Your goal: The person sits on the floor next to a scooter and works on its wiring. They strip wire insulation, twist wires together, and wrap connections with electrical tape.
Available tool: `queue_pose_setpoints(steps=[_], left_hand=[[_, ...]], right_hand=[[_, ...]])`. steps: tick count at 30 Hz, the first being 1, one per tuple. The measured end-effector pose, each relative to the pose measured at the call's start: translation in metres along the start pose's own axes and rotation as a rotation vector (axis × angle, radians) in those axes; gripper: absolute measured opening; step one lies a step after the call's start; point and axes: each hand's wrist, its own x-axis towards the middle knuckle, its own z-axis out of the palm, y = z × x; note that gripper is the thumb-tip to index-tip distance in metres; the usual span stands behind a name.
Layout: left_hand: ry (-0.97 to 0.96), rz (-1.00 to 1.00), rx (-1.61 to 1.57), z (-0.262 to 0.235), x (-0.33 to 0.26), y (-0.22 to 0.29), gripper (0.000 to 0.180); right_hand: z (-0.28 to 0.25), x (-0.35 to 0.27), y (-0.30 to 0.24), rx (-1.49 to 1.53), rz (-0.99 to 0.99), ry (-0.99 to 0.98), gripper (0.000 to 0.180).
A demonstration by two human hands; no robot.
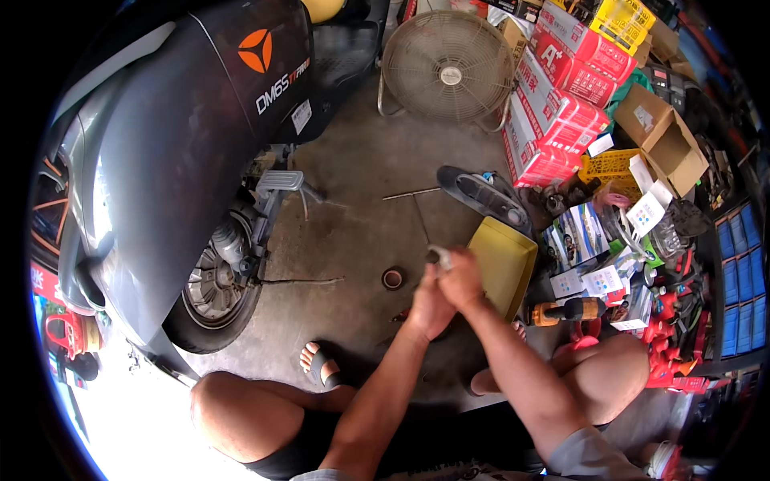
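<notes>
My two hands are close together over the floor, in front of my knees. My right hand [460, 280] is closed on a small greyish metal piece with a rounded end [438, 256], blurred and mostly covered by the fingers. Just below and against it, my left hand [433, 309] is closed too; what it holds is hidden. Beyond the hands a T-handle wrench [418, 210] lies on the concrete. A roll of dark tape [392, 278] rests left of the hands. Immediately to their right is a yellow tray [504, 264].
A dark grey scooter [216, 104] stands at left, its wheel [216, 293] and a protruding rod [303, 280] near my foot. A long dark cover [484, 195] lies beyond the tray. Farther back are a floor fan [449, 72] and stacked red-white boxes [557, 112]. Clutter fills the right side.
</notes>
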Motion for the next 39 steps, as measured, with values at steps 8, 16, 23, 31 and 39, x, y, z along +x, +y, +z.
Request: queue_pose_setpoints(steps=[8, 16, 23, 31, 39], left_hand=[[0.51, -0.163, 0.72, -0.047, 0.016, -0.024, 0.08], [0.454, -0.101, 1.091, -0.09, 0.009, -0.056, 0.032], [0.584, -0.143, 0.809, -0.124, -0.006, -0.026, 0.029], [0.904, 0.093, 0.58, -0.153, -0.014, -0.013, 0.024], [0.924, 0.273, 0.672, -0.144, -0.008, -0.015, 0.021]], right_hand=[[0.009, -0.026, 0.013, 0.851, 0.909, -0.329, 0.037], [0.035, -0.058, 0.037, 0.523, 0.693, -0.262, 0.032], [0.036, -0.078, 0.083, 0.297, 0.598, -0.263, 0.033], [0.038, -0.065, 0.058, 0.67, 0.692, -0.249, 0.03], [0.053, -0.062, 0.066, 1.025, 0.969, -0.337, 0.027]])
